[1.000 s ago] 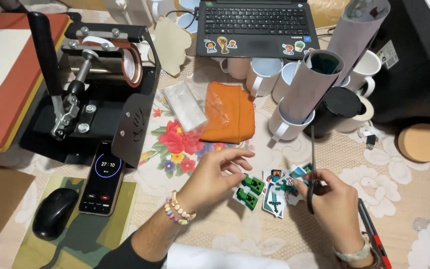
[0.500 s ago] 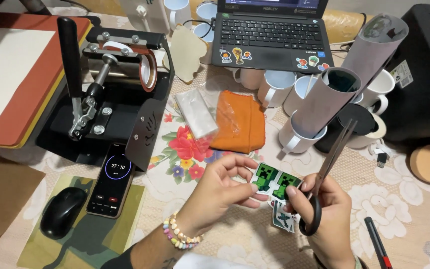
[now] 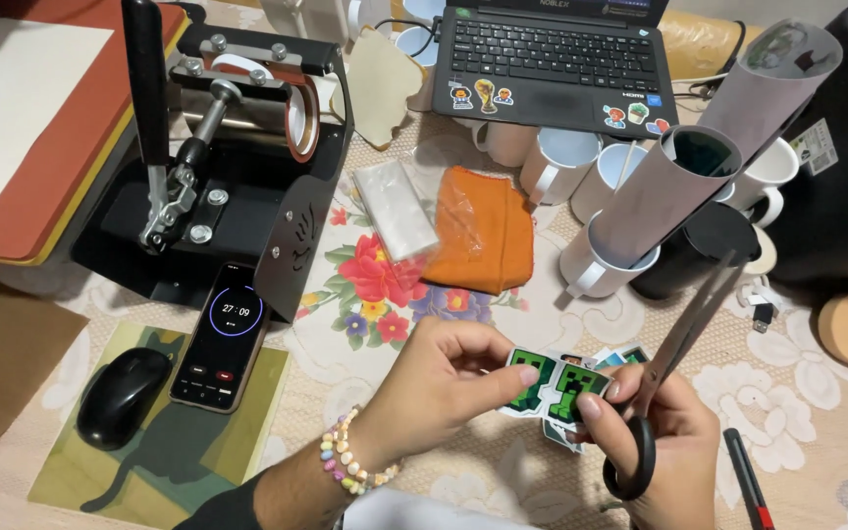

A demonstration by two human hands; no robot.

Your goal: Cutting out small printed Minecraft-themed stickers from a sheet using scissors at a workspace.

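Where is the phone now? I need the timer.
In the head view, the phone lies lower left, between the black mouse and the mug press.

The left hand [image 3: 434, 378] reaches in from the lower left, its forearm rising from the bottom edge with a beaded bracelet round the wrist. The hand is turned with its back toward the camera and knuckles bent, and its thumb and fingers [image 3: 520, 374] are pinched together, their tips pointing right. The right hand [image 3: 655, 447] comes up from the bottom right edge, close beside the left, the fingertips of the two hands almost meeting. Its fingers are curled inward into a loose fist, the thumb lying across the front with its pale nail showing, and the back of the hand faces right and downward.
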